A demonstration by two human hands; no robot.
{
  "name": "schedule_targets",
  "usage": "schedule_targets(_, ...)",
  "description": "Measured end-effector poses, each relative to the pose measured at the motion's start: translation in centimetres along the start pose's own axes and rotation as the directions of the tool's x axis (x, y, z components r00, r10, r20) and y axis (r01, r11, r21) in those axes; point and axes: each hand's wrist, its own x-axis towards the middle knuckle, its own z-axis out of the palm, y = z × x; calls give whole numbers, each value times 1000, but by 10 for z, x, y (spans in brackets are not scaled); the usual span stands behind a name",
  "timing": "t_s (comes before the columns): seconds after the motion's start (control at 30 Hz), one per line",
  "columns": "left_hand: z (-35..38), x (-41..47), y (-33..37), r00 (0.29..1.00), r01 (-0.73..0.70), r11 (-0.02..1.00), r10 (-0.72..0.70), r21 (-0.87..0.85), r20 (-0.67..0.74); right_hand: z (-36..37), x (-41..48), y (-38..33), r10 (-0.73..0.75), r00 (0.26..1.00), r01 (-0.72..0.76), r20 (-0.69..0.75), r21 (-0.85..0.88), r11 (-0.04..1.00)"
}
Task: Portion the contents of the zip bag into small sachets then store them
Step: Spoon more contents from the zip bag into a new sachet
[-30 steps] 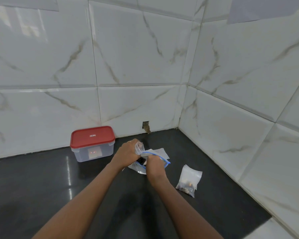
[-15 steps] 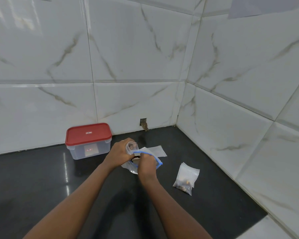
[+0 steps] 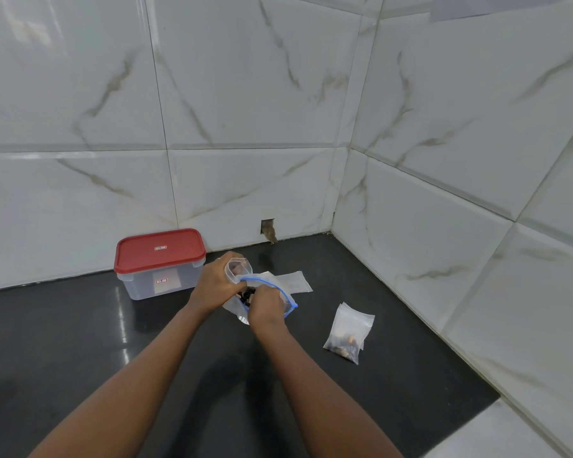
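A clear zip bag (image 3: 286, 300) with a blue seal lies open on the black counter, dark pieces showing at its mouth. My left hand (image 3: 217, 284) grips a small clear sachet (image 3: 237, 269) upright beside the bag's opening. My right hand (image 3: 266, 307) is curled at the bag's mouth, its fingertips pinching some dark pieces (image 3: 246, 294). A filled sachet (image 3: 348, 332) lies to the right. Flat empty sachets (image 3: 293, 280) lie just behind the bag.
A clear plastic box with a red lid (image 3: 159, 262) stands shut against the back wall, left of my hands. Tiled walls close the corner behind and to the right. A small hole (image 3: 268, 228) sits at the wall's base.
Both hands and the bag stay in the same spot. My right hand has shifted slightly at the bag's mouth, and the camera has tilted a little.
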Motion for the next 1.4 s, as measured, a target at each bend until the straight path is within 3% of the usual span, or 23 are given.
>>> schedule_targets(0.27, -9, 3, -11, 998, 56, 996, -56, -63, -6, -13, 11, -14, -249, 965, 258, 82, -147, 955)
schedule_targets(0.43, -9, -2, -6, 998, 29, 997, -25, -75, 55, -5, 19, -14, -177, 957, 217, 230, -159, 963)
schedule_targets(0.53, -5, -2, -11, 998, -2, 999, 4, -37, 57, -3, 20, -4, -278, 929, 341, 242, -274, 899)
schedule_targets(0.73, -1, -1, -11, 999, -35, 999, 36, -38, 33, -1, 9, 10, -375, 919, 395, 124, -321, 861)
schedule_targets(0.87, 0, -2, -9, 999, -29, 999, 31, -37, 38, -2, 4, 11, -385, 921, 382, 56, -317, 868)
schedule_targets(1.17, -3, -6, -10, 999, -44, 999, 44, -24, 30, 1, 3, 12, -390, 915, 403, 105, -301, 864)
schedule_targets(1.4, 2, 1, -6, 999, -38, 999, 39, -31, 17, 0, 2, 8, -273, 962, 268, 4, -211, 940)
